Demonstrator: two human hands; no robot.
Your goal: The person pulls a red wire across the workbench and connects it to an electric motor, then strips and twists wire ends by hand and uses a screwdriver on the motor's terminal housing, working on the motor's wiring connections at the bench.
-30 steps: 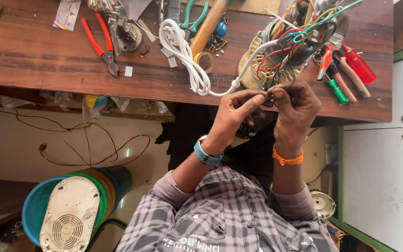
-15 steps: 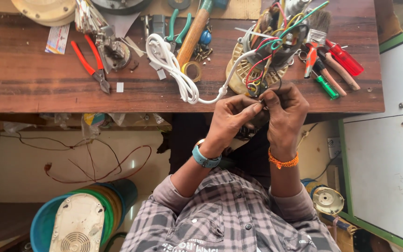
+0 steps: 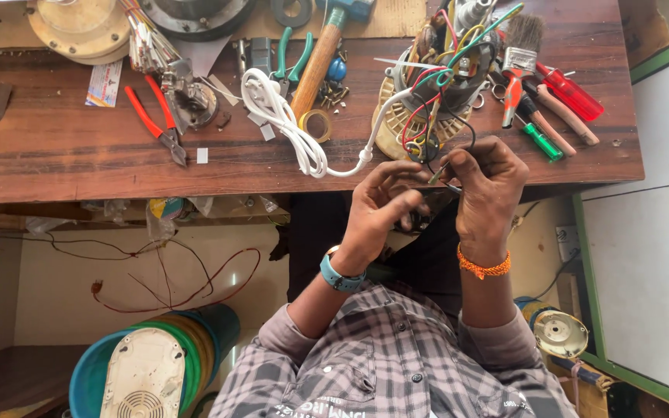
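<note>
— What have we got in our hands?

— Our left hand (image 3: 381, 205) and right hand (image 3: 485, 190) meet at the near edge of the bench (image 3: 56, 155), just below the motor (image 3: 435, 93). The right thumb and forefinger are pressed together on a thin wire end (image 3: 437, 175); the black wire (image 3: 470, 135) loops from there up toward the motor.

— And the left?

— Its fingers curl in toward the same spot, fingertips close to the right ones. We cannot tell whether they actually pinch the wire or only sit beside it.

— Where does the motor sit?

— On the bench, right of the middle, on a cream base, with red, green, yellow and blue leads spilling over it. A white cord (image 3: 288, 128) runs from its left side in a coil.

— What lies around us?

— Right of the motor: a brush (image 3: 522, 46), a red screwdriver (image 3: 571, 91) and a green one (image 3: 542, 142). Left of the cord: a hammer (image 3: 320, 58), a tape roll (image 3: 319, 124) just beside its handle, and red pliers (image 3: 156, 116) farther left. On the floor below, stacked tubs (image 3: 195, 340) hold a cream fan cover (image 3: 142, 379).
</note>
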